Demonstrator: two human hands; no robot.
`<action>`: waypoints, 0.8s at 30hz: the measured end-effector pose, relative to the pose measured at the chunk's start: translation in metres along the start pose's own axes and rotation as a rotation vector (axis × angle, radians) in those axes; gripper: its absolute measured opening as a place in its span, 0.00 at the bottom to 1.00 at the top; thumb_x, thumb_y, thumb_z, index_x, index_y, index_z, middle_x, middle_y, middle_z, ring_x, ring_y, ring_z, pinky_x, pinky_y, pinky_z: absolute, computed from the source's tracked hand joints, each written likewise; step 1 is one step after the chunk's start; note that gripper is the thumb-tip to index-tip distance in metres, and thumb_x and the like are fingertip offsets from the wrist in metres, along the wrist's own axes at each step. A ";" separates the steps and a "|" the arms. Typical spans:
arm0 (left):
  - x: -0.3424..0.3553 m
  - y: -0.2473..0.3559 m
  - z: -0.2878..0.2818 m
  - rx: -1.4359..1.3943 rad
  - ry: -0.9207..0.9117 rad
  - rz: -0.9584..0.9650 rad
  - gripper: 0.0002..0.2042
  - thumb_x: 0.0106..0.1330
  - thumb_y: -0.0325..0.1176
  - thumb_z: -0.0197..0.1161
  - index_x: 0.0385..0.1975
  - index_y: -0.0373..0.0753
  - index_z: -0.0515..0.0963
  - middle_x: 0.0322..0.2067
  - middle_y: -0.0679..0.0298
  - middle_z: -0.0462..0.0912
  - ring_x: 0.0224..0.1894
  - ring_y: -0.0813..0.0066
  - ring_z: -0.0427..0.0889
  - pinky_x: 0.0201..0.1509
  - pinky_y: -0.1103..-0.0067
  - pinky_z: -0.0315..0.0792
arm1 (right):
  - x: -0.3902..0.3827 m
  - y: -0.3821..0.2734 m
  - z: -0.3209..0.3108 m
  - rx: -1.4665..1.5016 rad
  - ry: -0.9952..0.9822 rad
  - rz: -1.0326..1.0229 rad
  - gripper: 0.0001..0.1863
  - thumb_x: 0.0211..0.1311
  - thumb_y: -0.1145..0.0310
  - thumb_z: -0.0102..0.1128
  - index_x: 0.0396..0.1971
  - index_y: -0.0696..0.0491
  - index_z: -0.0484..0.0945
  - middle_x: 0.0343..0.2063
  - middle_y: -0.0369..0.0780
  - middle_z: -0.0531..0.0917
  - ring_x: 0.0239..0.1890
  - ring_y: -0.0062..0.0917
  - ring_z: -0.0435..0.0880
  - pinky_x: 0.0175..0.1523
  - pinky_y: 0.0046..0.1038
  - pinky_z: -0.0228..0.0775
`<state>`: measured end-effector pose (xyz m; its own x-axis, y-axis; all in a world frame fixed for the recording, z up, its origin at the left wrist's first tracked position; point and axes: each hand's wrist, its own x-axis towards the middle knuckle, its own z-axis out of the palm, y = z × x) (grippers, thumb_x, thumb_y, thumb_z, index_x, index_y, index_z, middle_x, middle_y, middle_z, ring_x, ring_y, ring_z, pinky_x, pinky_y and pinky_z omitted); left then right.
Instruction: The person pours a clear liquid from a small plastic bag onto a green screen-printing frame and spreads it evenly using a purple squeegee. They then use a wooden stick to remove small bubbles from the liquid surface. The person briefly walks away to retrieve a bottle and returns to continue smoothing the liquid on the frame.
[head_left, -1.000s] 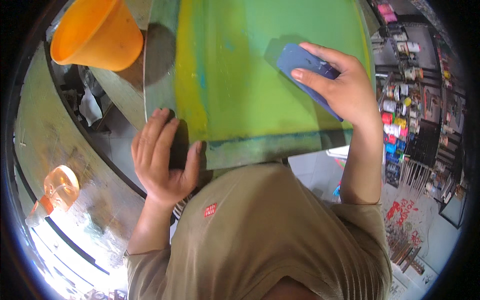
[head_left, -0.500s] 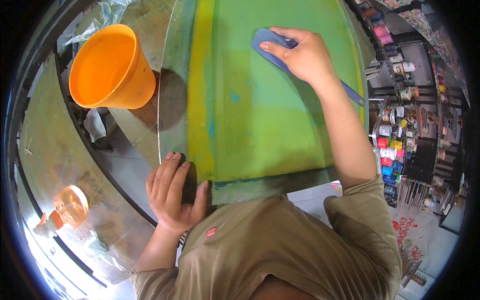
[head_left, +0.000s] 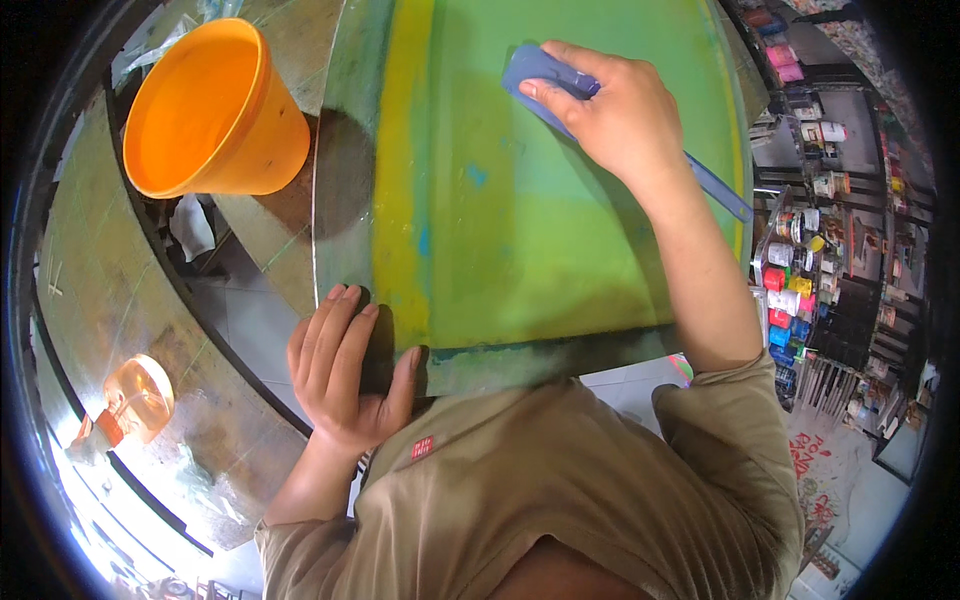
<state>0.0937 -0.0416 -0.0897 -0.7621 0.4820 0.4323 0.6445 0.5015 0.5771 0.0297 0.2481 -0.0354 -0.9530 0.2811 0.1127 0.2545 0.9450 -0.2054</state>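
Observation:
A framed screen-printing screen (head_left: 560, 290) with a green and yellow coated mesh lies in front of me. My right hand (head_left: 625, 110) is closed round one end of a long blue-grey squeegee (head_left: 535, 75), thumb on top. The squeegee slants across the mesh, and its thin far end comes out on the right beyond my forearm; its middle is hidden by hand and wrist. At the screen's near left corner, my left hand (head_left: 345, 370) rests with fingers stretched along the frame's edge and thumb apart, holding nothing.
An orange bucket (head_left: 220, 110) stands left of the screen on a stained worktable (head_left: 85, 270). Nearer lies a clear container with an orange cap (head_left: 108, 427). Clear plastic wrap (head_left: 205, 490) is beside it. Shelves of paint tubs (head_left: 790, 300) line the right side.
The squeegee has shifted slightly toward me over the mesh, its thin end most. My left hand keeps its place at the corner. The whole view has moved a little.

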 end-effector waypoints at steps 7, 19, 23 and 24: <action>0.001 -0.001 0.001 0.002 0.009 0.016 0.21 0.44 0.33 0.69 0.39 0.30 0.76 0.42 0.49 0.79 0.47 0.53 0.78 0.50 0.69 0.67 | -0.024 -0.003 0.012 0.231 -0.069 -0.075 0.23 0.47 0.53 0.70 0.41 0.51 0.82 0.33 0.44 0.84 0.31 0.32 0.84 0.40 0.25 0.74; 0.000 -0.002 0.002 0.002 0.033 0.032 0.20 0.44 0.33 0.69 0.39 0.31 0.77 0.42 0.50 0.79 0.47 0.53 0.79 0.49 0.70 0.68 | -0.066 -0.014 -0.016 0.048 -0.300 -0.030 0.23 0.45 0.53 0.70 0.41 0.49 0.82 0.35 0.44 0.83 0.34 0.34 0.84 0.41 0.30 0.74; -0.001 -0.003 0.003 0.011 0.041 0.033 0.20 0.44 0.33 0.69 0.39 0.31 0.77 0.42 0.50 0.79 0.47 0.53 0.79 0.49 0.70 0.68 | -0.076 -0.037 -0.014 -0.004 -0.307 -0.094 0.23 0.46 0.50 0.69 0.39 0.50 0.82 0.33 0.43 0.84 0.34 0.37 0.83 0.41 0.32 0.74; -0.001 -0.003 0.003 0.013 0.037 0.034 0.20 0.44 0.33 0.69 0.39 0.31 0.77 0.42 0.50 0.79 0.47 0.53 0.79 0.49 0.70 0.68 | -0.084 -0.038 -0.015 0.018 -0.315 -0.174 0.23 0.46 0.50 0.68 0.38 0.50 0.82 0.32 0.43 0.84 0.33 0.38 0.82 0.41 0.32 0.74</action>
<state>0.0932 -0.0414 -0.0938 -0.7416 0.4719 0.4768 0.6704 0.4950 0.5528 0.1023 0.1916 -0.0224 -0.9863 0.0488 -0.1574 0.0842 0.9702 -0.2271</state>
